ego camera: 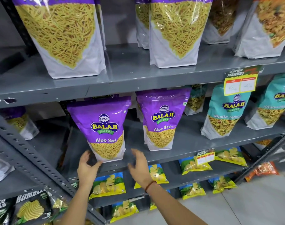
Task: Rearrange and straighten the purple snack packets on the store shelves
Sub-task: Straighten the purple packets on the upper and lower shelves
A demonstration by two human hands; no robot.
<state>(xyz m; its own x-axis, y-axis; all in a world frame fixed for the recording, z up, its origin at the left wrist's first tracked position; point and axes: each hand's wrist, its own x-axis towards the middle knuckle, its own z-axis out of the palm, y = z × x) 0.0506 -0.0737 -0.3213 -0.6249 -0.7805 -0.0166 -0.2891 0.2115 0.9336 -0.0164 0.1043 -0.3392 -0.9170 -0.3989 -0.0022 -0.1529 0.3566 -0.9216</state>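
Two purple Aloo Sev packets stand upright on the middle grey shelf: the left packet at the front edge, the right packet a little further back. My left hand is open just below the left packet's bottom left corner, its fingertips close to or touching it. My right hand hovers open to the right of that packet, holding nothing. Two larger purple packets, one on the left and one on the right, stand on the shelf above. Another purple packet sits in the neighbouring bay at the left.
Teal Khatta Mitha packets stand to the right on the same shelf. A yellow price tag hangs from the upper shelf edge. Yellow chip bags lie on the lower shelves. A perforated grey upright slants across the left.
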